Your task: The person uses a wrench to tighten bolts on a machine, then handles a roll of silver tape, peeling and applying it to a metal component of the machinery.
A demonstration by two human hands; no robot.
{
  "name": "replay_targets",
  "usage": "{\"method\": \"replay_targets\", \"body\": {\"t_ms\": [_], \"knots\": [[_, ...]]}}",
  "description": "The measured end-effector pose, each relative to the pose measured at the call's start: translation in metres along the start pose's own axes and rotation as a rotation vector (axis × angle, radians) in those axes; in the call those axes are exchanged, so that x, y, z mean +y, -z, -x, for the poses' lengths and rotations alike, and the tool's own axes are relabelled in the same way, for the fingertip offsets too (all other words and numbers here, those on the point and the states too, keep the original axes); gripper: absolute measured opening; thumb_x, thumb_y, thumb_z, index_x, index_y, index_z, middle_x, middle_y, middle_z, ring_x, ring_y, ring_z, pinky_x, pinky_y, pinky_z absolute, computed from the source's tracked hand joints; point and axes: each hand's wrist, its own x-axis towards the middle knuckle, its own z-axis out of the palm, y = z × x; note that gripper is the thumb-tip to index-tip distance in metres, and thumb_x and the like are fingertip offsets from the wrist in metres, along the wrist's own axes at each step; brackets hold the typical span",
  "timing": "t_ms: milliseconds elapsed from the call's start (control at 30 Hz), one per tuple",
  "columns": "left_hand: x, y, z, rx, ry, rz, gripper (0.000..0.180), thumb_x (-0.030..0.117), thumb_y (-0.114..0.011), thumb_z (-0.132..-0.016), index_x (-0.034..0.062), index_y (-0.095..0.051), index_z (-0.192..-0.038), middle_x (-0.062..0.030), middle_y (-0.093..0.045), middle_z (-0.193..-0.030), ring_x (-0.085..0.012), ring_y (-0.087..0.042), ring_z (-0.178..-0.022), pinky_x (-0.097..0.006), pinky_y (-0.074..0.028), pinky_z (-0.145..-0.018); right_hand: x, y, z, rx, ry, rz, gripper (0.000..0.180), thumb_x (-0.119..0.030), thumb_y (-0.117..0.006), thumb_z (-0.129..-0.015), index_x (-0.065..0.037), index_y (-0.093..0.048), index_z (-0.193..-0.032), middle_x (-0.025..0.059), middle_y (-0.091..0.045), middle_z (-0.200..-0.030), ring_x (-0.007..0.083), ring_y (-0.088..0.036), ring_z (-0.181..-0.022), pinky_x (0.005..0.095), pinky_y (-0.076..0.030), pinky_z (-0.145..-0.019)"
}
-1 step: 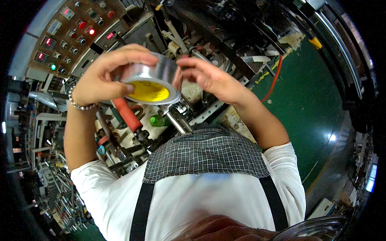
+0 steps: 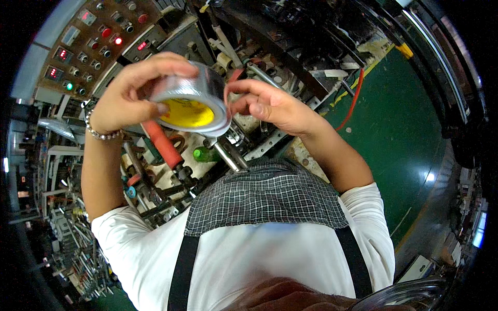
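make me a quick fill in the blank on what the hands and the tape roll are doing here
1. The left hand grips a roll of ____-coloured tape.
2. The inner core of the roll is ____.
3. The right hand picks at the roll's ____ with its fingertips.
4. Below the roll lies a tool with a ____ handle.

Missing words: silver; yellow; edge; red

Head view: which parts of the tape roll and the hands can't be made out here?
- Silver tape roll: far side hidden by left hand.
- Tape's loose end: covered by right hand fingers.
- Red-handled tool: upper end behind the roll.
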Motion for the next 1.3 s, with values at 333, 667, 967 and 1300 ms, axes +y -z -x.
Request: {"method": "replay_targets", "body": {"t_ms": [333,667,967,1300], "knots": [[-0.028,0.054,0.023,0.224,-0.059,-0.023,0.061,0.009,-0.07,-0.073,0.0017,-0.053,-0.132,-0.0053,-0.057,-0.129,-0.0155,-0.052,-0.123,-0.032,-0.038,-0.108,-0.044,-0.002,0.054,0.162,-0.182,-0.262,0.021,-0.022,-0.069,-0.091,-0.001,-0.065,-0.094,0.0059,-0.066,-0.081,0.0136,-0.067,-0.072,0.0238,-0.051,-0.066],[-0.039,0.055,0.028,-0.094,0.084,-0.065,0.098,0.061,-0.083,-0.065,-0.001,-0.051,-0.134,-0.0082,-0.056,-0.129,-0.018,-0.054,-0.118,-0.032,-0.04,-0.103,-0.094,-0.017,0.076,0.447,-0.014,0.167,0.019,-0.014,-0.072,-0.087,0.001,-0.067,-0.099,0.0077,-0.071,-0.094,0.011,-0.066,-0.08,0.0243,-0.051,-0.072],[-0.079,0.068,0.02,-0.038,0.2,0.079,0.035,0.024,-0.078,-0.083,0.0053,-0.06,-0.106,0.0055,-0.062,-0.088,-0.0034,-0.055,-0.077,-0.019,-0.043,-0.066,-0.126,-0.066,0.07,0.66,0.094,0.472,0.017,-0.008,-0.074,-0.085,-0.001,-0.064,-0.097,0.0026,-0.068,-0.089,0.0069,-0.063,-0.081,0.0222,-0.052,-0.074],[-0.11,0.087,-0.005,-0.103,0.022,0.11,0.031,0.029,-0.079,-0.082,0.0082,-0.061,-0.097,0.0063,-0.06,-0.082,-0.0015,-0.05,-0.068,-0.018,-0.039,-0.056,-0.132,-0.083,0.057,0.794,0.09,0.567,0.013,-0.009,-0.072,-0.088,-0.001,-0.064,-0.095,0.0004,-0.067,-0.083,0.0053,-0.061,-0.074,0.0195,-0.048,-0.067]]}}
